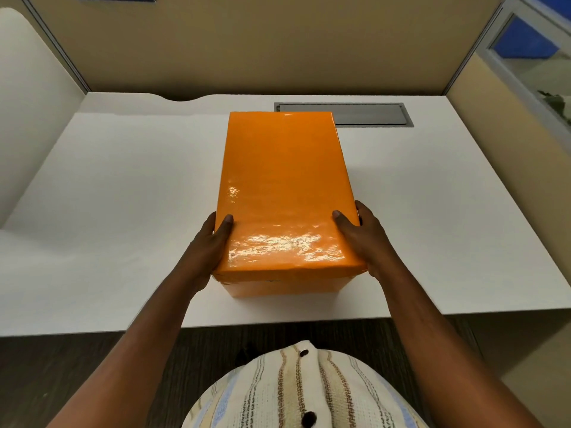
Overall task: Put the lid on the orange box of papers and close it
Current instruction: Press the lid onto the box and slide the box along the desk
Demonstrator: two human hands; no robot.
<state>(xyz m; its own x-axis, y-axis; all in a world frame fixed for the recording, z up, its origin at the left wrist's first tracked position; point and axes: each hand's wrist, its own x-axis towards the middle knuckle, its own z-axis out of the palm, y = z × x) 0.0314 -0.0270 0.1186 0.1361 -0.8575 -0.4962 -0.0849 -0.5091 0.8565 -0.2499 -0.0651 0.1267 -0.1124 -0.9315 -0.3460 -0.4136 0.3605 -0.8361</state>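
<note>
A glossy orange lid [282,186] covers the orange box [284,287], which stands near the front edge of the white desk [123,196]. Only the box's near wall shows below the lid. The papers inside are hidden. My left hand [210,242] grips the lid's near left side, thumb on top and fingers down the side. My right hand [361,239] holds the near right side the same way.
A grey cable hatch [370,114] is set into the desk just behind the box on the right. Beige partition walls [278,41] enclose the desk at the back and both sides. A glass panel [531,57] stands at the far right.
</note>
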